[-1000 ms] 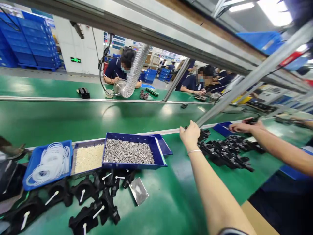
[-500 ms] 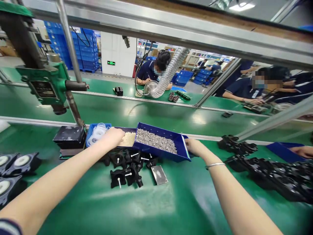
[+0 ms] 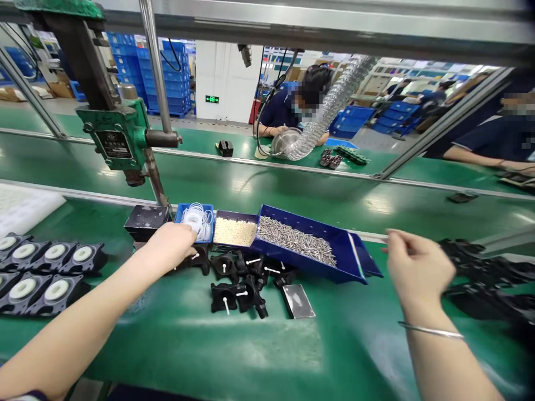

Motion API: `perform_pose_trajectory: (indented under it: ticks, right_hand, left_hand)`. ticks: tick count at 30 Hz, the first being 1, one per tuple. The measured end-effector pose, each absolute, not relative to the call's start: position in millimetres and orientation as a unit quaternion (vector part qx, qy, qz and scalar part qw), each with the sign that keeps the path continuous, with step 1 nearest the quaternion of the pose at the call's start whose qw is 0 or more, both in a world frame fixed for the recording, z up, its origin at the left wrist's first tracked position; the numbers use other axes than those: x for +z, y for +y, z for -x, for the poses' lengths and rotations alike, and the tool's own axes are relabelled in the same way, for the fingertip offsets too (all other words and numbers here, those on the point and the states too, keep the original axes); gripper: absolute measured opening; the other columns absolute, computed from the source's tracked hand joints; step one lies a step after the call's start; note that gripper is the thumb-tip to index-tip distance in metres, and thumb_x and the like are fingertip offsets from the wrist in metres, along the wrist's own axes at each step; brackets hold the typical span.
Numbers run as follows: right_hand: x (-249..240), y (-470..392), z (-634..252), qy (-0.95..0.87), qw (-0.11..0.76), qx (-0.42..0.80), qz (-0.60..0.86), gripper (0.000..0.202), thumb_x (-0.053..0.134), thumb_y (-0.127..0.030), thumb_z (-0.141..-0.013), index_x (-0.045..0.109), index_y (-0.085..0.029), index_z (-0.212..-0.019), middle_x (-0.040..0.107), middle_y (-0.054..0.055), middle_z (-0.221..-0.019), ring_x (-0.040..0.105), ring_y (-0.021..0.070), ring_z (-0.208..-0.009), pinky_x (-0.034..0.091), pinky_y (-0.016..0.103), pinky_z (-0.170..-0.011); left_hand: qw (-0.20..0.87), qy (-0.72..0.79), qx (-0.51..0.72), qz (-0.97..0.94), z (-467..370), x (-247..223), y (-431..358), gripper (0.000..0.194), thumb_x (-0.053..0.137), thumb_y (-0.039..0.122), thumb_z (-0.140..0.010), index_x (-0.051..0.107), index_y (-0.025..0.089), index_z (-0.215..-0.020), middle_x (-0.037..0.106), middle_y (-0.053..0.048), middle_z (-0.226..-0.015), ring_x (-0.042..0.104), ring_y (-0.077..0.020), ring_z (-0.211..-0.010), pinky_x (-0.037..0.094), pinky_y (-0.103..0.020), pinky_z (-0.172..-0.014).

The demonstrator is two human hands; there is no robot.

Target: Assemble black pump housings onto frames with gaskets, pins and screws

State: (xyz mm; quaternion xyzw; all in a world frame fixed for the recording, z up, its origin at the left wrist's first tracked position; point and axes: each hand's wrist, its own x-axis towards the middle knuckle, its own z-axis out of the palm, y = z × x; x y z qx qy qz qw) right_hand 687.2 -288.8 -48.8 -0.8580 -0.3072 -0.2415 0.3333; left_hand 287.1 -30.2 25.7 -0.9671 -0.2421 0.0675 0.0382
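My left hand [image 3: 173, 245] hangs over the left end of the black moulded parts [image 3: 225, 298], just in front of the blue box of white rings [image 3: 196, 220]. Its fingers bend loosely with a gap at the tips; nothing shows in them. My right hand [image 3: 418, 267] is in the air to the right of the dark blue bin [image 3: 355, 259], apart from it, thumb and forefinger spread and other fingers curled. Small metal pins [image 3: 296, 239] fill much of that bin, which sits tilted beside a bin of beige pellets [image 3: 234, 231]. White sticks lie on several black parts.
A green press [image 3: 112, 139] stands at the left behind a black block [image 3: 146, 223]. Rows of black housings with white rings [image 3: 54, 273] lie at far left. A metal plate [image 3: 298, 301] rests mid-bench. More black parts [image 3: 480, 289] are at right. People sit across the bench.
My right hand has let go of the dark blue bin and drawn away to the right. My left hand has moved left, off the beige pellet bin. The view has shifted left.
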Motion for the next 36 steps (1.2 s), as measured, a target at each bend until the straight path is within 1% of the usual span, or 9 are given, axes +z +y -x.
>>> perform_pose_trajectory:
  ticks: [3, 6, 9, 13, 18, 22, 27, 30, 36]
  right_hand:
    - [-16.3, -277.7, -627.6, -0.341, 0.416, -0.334, 0.773, 0.035, 0.053, -0.04, -0.094, 0.075, -0.013, -0.099, 0.074, 0.015, -0.091, 0.069, 0.0279, -0.083, 0.053, 0.039, -0.077]
    - [3.1, -248.1, -547.6, -0.557, 0.428, -0.202, 0.682, 0.019, 0.057, -0.032, -0.096, 0.073, -0.022, -0.1, 0.074, 0.007, -0.095, 0.068, 0.0245, -0.088, 0.053, 0.039, -0.084]
    - [-6.6, -206.3, -476.6, -0.719, 0.318, -0.025, 0.618, 0.019, 0.054, -0.03, -0.1, 0.072, -0.025, -0.103, 0.072, 0.009, -0.103, 0.065, 0.0269, -0.096, 0.051, 0.043, -0.088]
    - [-37.7, -153.0, -420.6, -0.731, 0.134, 0.001, 0.669, 0.024, 0.052, -0.02, -0.099, 0.073, -0.013, -0.09, 0.068, 0.017, -0.092, 0.06, 0.0326, -0.097, 0.046, 0.047, -0.087]
    - [-58.4, -134.0, -393.7, -0.756, 0.112, 0.029, 0.644, 0.025, 0.055, -0.02, -0.097, 0.074, -0.015, -0.082, 0.067, 0.012, -0.088, 0.06, 0.0271, -0.091, 0.045, 0.04, -0.083]
    - [-68.6, -136.1, -394.9, -0.775, 0.091, 0.063, 0.622, 0.016, 0.064, -0.027, -0.094, 0.076, -0.016, -0.095, 0.068, 0.01, -0.091, 0.06, 0.0257, -0.088, 0.046, 0.038, -0.08]
    - [-64.4, -133.4, -400.6, -0.774, 0.064, 0.115, 0.619, 0.017, 0.069, -0.03, -0.091, 0.074, -0.016, -0.082, 0.068, 0.01, -0.086, 0.059, 0.0266, -0.085, 0.046, 0.04, -0.08]
    - [-45.7, -134.0, -406.2, -0.738, 0.145, 0.168, 0.637, 0.014, 0.071, -0.031, -0.089, 0.069, -0.017, -0.084, 0.067, 0.008, -0.088, 0.06, 0.0247, -0.085, 0.048, 0.04, -0.081]
    - [-5.8, -160.5, -393.1, -0.396, 0.525, 0.524, 0.541, 0.029, 0.071, -0.049, -0.088, 0.059, -0.023, -0.097, 0.069, 0.004, -0.099, 0.068, 0.0245, -0.089, 0.061, 0.04, -0.067]
  left_hand:
    - [0.029, -0.229, 0.071, 0.97, -271.1, 4.9, -41.7, 0.024, 0.07, 0.031, -0.088, 0.071, 0.01, -0.102, 0.07, -0.014, -0.096, 0.069, -0.0312, -0.093, 0.052, -0.039, -0.081]
    - [0.01, -0.215, 0.065, 0.974, -275.1, -19.3, -52.3, 0.033, 0.078, 0.033, -0.081, 0.07, 0.011, -0.104, 0.07, -0.014, -0.099, 0.068, -0.0325, -0.097, 0.052, -0.04, -0.083]
    - [-0.002, -0.215, 0.043, 0.976, -277.8, -31.5, -57.8, 0.023, 0.075, 0.025, -0.083, 0.07, 0.01, -0.099, 0.07, -0.015, -0.096, 0.068, -0.0328, -0.094, 0.052, -0.041, -0.081]
    - [-0.02, -0.211, 0.011, 0.977, -262.9, -39.2, -67.9, 0.014, 0.056, 0.016, -0.095, 0.069, 0.011, -0.092, 0.069, -0.013, -0.088, 0.069, -0.0298, -0.087, 0.053, -0.042, -0.078]
    - [-0.066, -0.189, -0.01, 0.98, -226.0, -52.8, -97.9, 0.017, 0.055, 0.021, -0.097, 0.067, 0.014, -0.107, 0.07, -0.01, -0.104, 0.067, -0.0258, -0.099, 0.054, -0.038, -0.088]
    - [-0.134, -0.156, -0.084, 0.975, -182.3, -43.3, -111.9, 0.042, 0.064, 0.022, -0.092, 0.055, 0.02, -0.133, 0.061, -0.011, -0.134, 0.059, -0.0252, -0.121, 0.048, -0.038, -0.106]
    - [-0.063, -0.336, -0.137, 0.93, -69.5, -24.4, -86.7, 0.073, 0.073, 0.024, -0.083, 0.042, 0.024, -0.149, 0.053, -0.017, -0.144, 0.049, -0.0379, -0.134, 0.037, -0.06, -0.114]
    - [0.004, -0.368, -0.101, 0.924, 1.7, -38.9, -54.9, 0.089, 0.073, 0.026, -0.078, 0.031, 0.023, -0.155, 0.046, -0.02, -0.153, 0.037, -0.047, -0.143, 0.028, -0.073, -0.113]
    - [-0.006, -0.321, -0.131, 0.938, 40.9, -66.2, -27.0, 0.063, 0.054, 0.027, -0.092, 0.036, 0.029, -0.153, 0.054, -0.012, -0.149, 0.046, -0.0377, -0.141, 0.036, -0.065, -0.114]
